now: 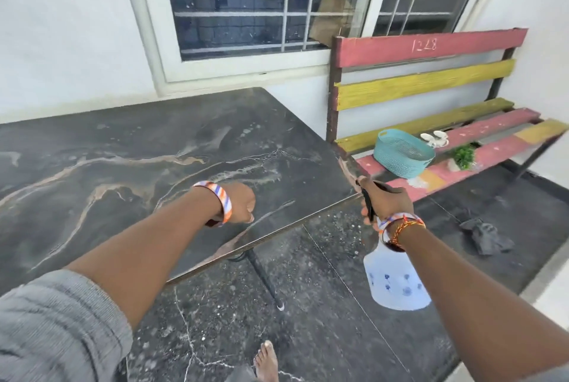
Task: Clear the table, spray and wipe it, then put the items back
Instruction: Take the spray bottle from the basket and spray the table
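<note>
While the bottle [397,280] hangs off the table [123,147] edge at 4 o'clock, the right hand [386,201] grips its black trigger head; the left hand [240,203], at centre, rests fisted on the top.

Soft, even daylight fills the scene, with only faint shadows. The dark table [154,147] carries a dull sheen at its far side. Straight lines bow toward the edges, as on the window frame [144,27]. The near sleeve [55,329] looks slightly blurred.
</note>
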